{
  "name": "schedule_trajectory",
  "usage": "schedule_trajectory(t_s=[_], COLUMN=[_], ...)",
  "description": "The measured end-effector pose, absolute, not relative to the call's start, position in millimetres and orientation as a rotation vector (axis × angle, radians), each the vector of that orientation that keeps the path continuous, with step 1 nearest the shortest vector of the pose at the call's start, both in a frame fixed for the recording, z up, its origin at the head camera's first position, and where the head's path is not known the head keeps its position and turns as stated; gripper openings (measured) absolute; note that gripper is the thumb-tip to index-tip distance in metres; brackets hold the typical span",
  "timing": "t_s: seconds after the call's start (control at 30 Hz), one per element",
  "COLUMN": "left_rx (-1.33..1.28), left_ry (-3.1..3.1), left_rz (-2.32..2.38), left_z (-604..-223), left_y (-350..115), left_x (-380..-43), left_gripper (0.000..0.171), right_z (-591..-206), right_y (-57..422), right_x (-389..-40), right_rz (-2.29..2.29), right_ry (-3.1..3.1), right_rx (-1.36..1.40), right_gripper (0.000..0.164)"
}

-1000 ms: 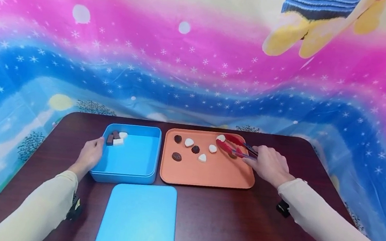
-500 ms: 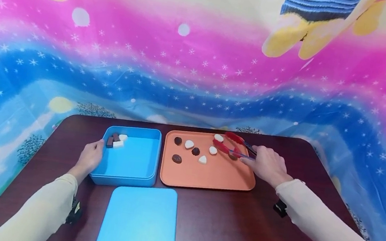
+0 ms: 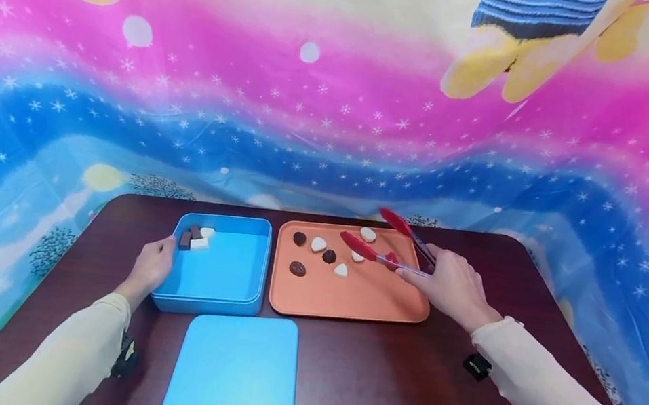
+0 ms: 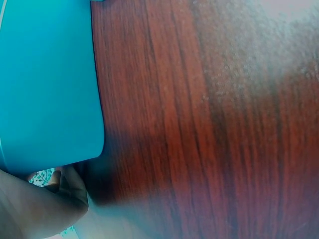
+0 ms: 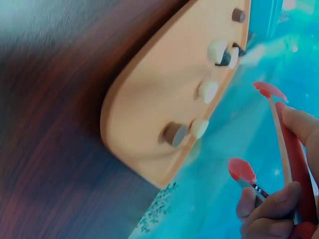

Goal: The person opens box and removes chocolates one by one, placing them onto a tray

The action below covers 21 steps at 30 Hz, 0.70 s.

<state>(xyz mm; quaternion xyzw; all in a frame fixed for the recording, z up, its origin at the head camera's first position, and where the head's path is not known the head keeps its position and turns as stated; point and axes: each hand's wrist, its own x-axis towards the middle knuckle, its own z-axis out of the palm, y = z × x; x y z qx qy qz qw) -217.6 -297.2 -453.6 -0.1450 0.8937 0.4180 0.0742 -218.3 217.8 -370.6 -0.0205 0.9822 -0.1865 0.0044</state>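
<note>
At the left wall of a blue box (image 3: 223,271), my left hand (image 3: 151,265) grips the side; the left wrist view shows little of the fingers. A dark brown bar-shaped chocolate (image 3: 185,240) and a white chocolate (image 3: 199,243) lie with others in the box's far left corner. My right hand (image 3: 458,285) holds red-tipped tongs (image 3: 363,246) over the orange tray (image 3: 342,301). Their arms are spread, with nothing pinched between the tips. On the tray lie a white oval chocolate (image 3: 367,234), a brown oval chocolate (image 3: 298,268) and several others, one partly hidden behind the tongs.
A flat blue lid (image 3: 234,375) lies on the dark wooden table (image 3: 386,388) in front of the box. Box and tray stand close side by side. A patterned cloth (image 3: 336,115) hangs behind the table and around its sides.
The tongs' tips have come off the white oval chocolate, risen and spread wider, leaving it at the tray's far side. The left hand stays on the box.
</note>
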Motion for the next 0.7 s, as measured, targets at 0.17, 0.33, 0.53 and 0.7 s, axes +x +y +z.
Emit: schedule_trajectory(t_s=[0.17,0.33,0.53,0.7], left_rx=[-0.436,-0.434,-0.443,-0.441], left_ry=[2.674,2.672,2.678,2.684], left_rz=[1.25,1.247,1.25,1.249], left_z=[-453.6,-452.1,-450.9,-450.2], left_y=[-297.8,-297.7,-296.2,-294.7], left_x=[-218.5,-218.3,-215.3,-214.7], left_gripper=[0.076,0.076,0.075,0.075], right_z=[-374.4,-381.3,-390.0,-397.0], right_y=[202.3,181.0,155.1,139.0], right_x=[-210.1,-203.6,-199.8,-196.8], right_rz=[-0.64,-0.723,-0.764,-0.878], right_ry=[3.082,3.037,3.03,3.027], right_rx=[-0.126,-0.173,-0.247,-0.335], right_gripper=[0.102,0.082,0.086,0.079])
